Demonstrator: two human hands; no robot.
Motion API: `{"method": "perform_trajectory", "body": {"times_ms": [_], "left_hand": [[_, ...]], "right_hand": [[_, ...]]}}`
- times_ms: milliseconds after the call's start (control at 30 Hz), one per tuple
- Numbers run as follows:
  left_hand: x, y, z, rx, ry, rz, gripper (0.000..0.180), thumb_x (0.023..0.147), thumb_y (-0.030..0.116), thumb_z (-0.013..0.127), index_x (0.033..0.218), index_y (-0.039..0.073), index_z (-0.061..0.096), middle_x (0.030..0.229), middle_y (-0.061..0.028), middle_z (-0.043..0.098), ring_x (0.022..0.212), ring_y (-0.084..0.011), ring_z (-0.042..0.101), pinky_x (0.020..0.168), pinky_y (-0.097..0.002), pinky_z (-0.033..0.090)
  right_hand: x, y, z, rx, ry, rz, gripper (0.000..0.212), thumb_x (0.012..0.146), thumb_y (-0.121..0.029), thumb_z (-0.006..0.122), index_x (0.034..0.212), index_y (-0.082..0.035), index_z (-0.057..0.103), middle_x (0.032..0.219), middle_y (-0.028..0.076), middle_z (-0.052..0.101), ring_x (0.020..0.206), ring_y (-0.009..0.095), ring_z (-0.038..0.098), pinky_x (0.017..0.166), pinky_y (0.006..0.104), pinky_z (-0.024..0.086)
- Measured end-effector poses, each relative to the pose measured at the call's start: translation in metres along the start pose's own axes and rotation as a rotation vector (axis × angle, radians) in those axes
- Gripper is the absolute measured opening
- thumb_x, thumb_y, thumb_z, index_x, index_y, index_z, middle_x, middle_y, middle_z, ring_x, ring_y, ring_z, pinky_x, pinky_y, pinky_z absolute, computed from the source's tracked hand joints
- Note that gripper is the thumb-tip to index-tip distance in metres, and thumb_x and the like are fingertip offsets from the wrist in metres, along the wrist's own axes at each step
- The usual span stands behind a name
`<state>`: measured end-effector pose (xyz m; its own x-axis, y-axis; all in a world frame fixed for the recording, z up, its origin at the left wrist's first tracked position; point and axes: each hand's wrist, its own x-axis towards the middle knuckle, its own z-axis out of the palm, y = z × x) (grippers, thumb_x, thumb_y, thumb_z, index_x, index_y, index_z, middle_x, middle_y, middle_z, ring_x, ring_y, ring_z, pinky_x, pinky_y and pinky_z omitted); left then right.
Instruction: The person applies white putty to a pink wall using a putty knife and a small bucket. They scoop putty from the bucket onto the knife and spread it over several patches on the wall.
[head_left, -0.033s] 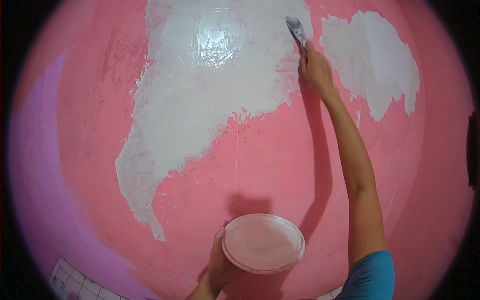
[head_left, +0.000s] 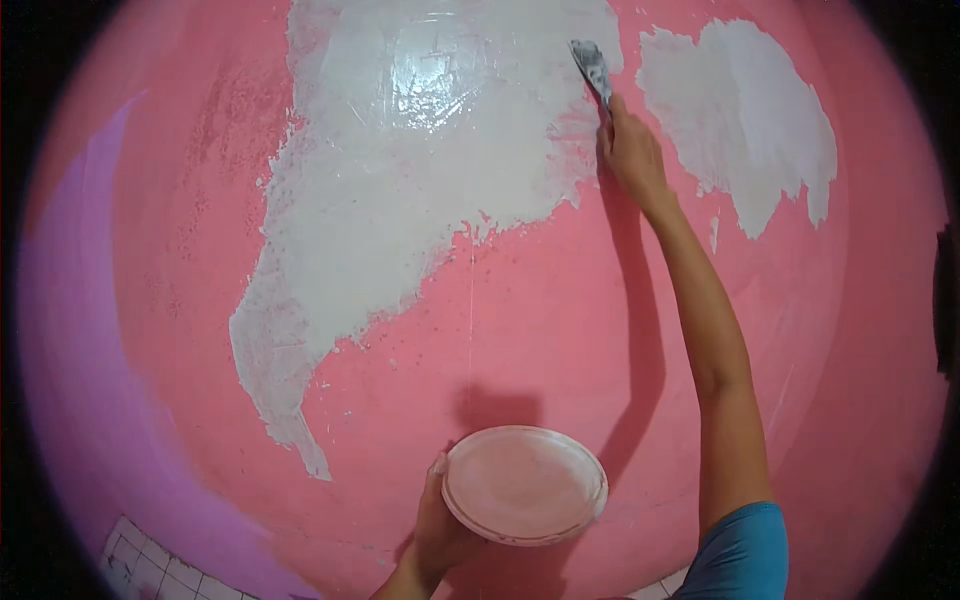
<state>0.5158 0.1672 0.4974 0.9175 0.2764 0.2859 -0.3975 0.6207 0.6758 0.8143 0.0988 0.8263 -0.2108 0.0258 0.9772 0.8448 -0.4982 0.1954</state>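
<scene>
My right hand (head_left: 634, 155) is raised in the upper right, closed round the handle of a putty knife (head_left: 592, 70). The knife's smeared blade lies against the right part of a big patch of pale grey-white filler (head_left: 370, 230) on the pink wall (head_left: 540, 330). At the bottom centre my left hand (head_left: 442, 530) grips a round, shallow plastic lid (head_left: 525, 485) by its left edge. Whitish residue coats the lid's pinkish face and rim. The fingers beneath the lid are hidden.
To the right of the knife is a second filler patch (head_left: 740, 110) with a ragged lower edge. A purple painted band (head_left: 70, 260) curves down the left side. Pale tiles (head_left: 150, 560) show at the lower left. The big patch has a wet shine near the top.
My right hand and the putty knife have slid slightly down along the wall. My left hand and the lid have barely moved.
</scene>
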Motion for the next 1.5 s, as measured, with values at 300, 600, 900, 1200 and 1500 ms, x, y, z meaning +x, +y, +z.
{"method": "perform_trajectory", "body": {"times_ms": [300, 600, 900, 1200, 1500], "left_hand": [[-0.007, -0.007, -0.012, -0.043, 0.046, 0.042, 0.064, 0.096, 0.050, 0.020, 0.137, 0.003, 0.035, 0.134, -0.0167, 0.044, 0.123, -0.0308, 0.045, 0.102, -0.0453, 0.040], [-0.019, -0.016, -0.041, -0.189, 0.302, 0.040, 0.069, 0.092, 0.059, 0.032, 0.137, 0.007, 0.038, 0.136, -0.0153, 0.044, 0.122, -0.0304, 0.047, 0.101, -0.0477, 0.039], [-0.034, -0.029, -0.083, -0.044, 0.349, -0.041, 0.072, 0.092, 0.058, 0.031, 0.136, 0.002, 0.038, 0.133, -0.0197, 0.045, 0.121, -0.0297, 0.047, 0.101, -0.0451, 0.041], [-0.041, -0.054, -0.099, -0.108, 0.356, -0.168, 0.073, 0.093, 0.058, 0.030, 0.134, 0.000, 0.038, 0.129, -0.0226, 0.048, 0.114, -0.0312, 0.053, 0.096, -0.0441, 0.046], [-0.020, -0.087, -0.084, -0.070, 0.395, -0.043, 0.066, 0.095, 0.055, 0.027, 0.137, 0.005, 0.035, 0.136, -0.0161, 0.042, 0.124, -0.0274, 0.044, 0.105, -0.0440, 0.036]], "right_hand": [[-0.011, 0.009, -0.019, 0.118, 0.103, -0.016, 0.016, 0.089, -0.008, 0.048, 0.102, -0.005, 0.039, 0.077, 0.024, 0.057, 0.070, 0.044, 0.056, 0.059, 0.0500, 0.042], [-0.115, 0.006, -0.079, 0.190, -0.178, 0.065, 0.024, 0.095, -0.024, 0.052, 0.112, -0.007, 0.051, 0.080, 0.008, 0.061, 0.064, 0.014, 0.054, 0.056, 0.0301, 0.043], [-0.277, -0.054, -0.188, 0.820, -1.132, 0.696, 0.016, 0.092, -0.016, 0.056, 0.101, -0.004, 0.059, 0.070, -0.002, 0.053, 0.058, 0.005, 0.045, 0.050, 0.0222, 0.038], [-0.322, -0.047, -0.179, 1.043, -1.781, 0.761, 0.005, 0.087, -0.008, 0.060, 0.085, -0.004, 0.060, 0.065, -0.002, 0.052, 0.051, 0.003, 0.042, 0.043, 0.0216, 0.033], [-0.379, -0.074, -0.187, 1.271, -1.508, 0.900, 0.011, 0.080, -0.006, 0.064, 0.089, -0.002, 0.057, 0.069, 0.003, 0.055, 0.062, 0.012, 0.054, 0.056, 0.0280, 0.043]]}}
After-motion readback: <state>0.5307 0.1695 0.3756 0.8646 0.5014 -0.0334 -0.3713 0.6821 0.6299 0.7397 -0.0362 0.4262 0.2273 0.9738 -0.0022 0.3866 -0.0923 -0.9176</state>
